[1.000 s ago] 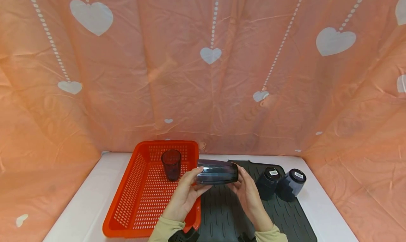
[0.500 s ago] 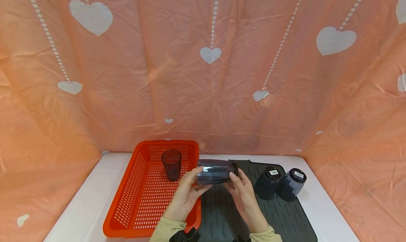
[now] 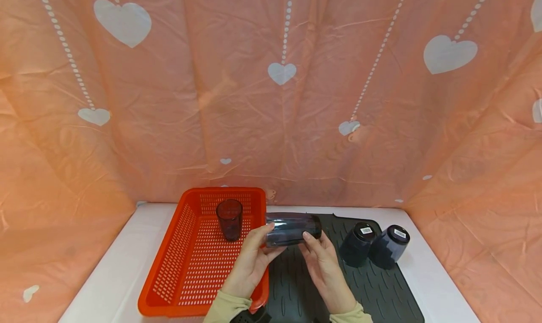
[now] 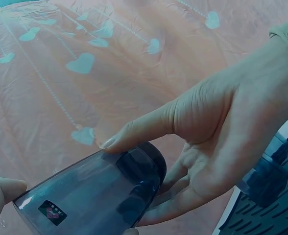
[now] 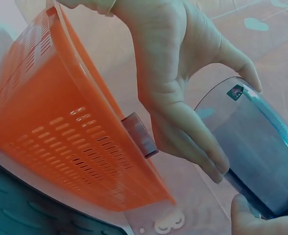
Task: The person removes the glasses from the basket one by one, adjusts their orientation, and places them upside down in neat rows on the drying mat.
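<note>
A dark tinted drinking glass (image 3: 290, 230) lies sideways in the air between both hands, its mouth to the left and its thick base to the right. My left hand (image 3: 253, 254) grips it near the rim, thumb on the near side and fingers beneath. Near the base my right hand (image 3: 323, 266) holds it, with the thumb on its side. A small dark label shows on the glass (image 4: 85, 196) in the left wrist view. In the right wrist view, the left hand's fingers and thumb span the rim end of the glass (image 5: 254, 142).
An orange perforated basket (image 3: 163, 266) stands left, with one upright tinted glass (image 3: 230, 222) inside. On the black ridged mat (image 3: 292, 290), two tinted glasses (image 3: 357, 247) (image 3: 387, 250) stand upside down at the right. A pink heart-patterned curtain (image 3: 237, 101) encloses the white table (image 3: 114, 271).
The right thumb has come from the base end onto the near side of the glass, and that hand has shifted slightly left. The glass has moved a little right. The left hand keeps its grip.
</note>
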Tool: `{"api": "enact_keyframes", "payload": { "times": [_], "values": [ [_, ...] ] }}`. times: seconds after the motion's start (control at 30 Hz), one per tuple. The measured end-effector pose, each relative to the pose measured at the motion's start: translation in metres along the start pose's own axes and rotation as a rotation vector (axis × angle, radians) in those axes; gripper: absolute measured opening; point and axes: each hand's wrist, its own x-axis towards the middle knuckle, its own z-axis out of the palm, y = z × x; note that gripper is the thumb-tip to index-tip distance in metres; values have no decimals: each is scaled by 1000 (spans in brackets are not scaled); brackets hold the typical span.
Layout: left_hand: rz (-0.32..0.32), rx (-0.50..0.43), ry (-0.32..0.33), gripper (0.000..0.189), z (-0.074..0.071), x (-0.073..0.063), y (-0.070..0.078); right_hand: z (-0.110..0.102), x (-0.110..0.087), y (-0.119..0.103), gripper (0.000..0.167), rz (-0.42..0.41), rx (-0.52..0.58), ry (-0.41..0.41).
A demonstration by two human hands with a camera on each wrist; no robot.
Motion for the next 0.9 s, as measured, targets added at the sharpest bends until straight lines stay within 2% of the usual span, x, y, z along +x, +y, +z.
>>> {"api": "enact_keyframes", "payload": {
  "times": [0.1, 0.33, 0.5, 0.7, 0.9],
  "values": [
    [-5, -9, 8, 24, 0, -1, -1, -1, 0, 0, 29, 7, -6, -7],
    [-19, 14, 27, 47, 1, -1, -3, -1, 0, -2, 40, 58, -16, -2],
    [-25, 18, 20, 55, 1, -1, -5, -2, 0, -5, 41, 80, -7, -21],
    [-29, -1, -6, 54, 1, 0, -7, -3, 1, -7, 43, 85, -14, -27],
    [-50, -7, -20, 44, -1, -1, -8, -5, 0, -9, 41, 88, -9, -6]
  ]
}}
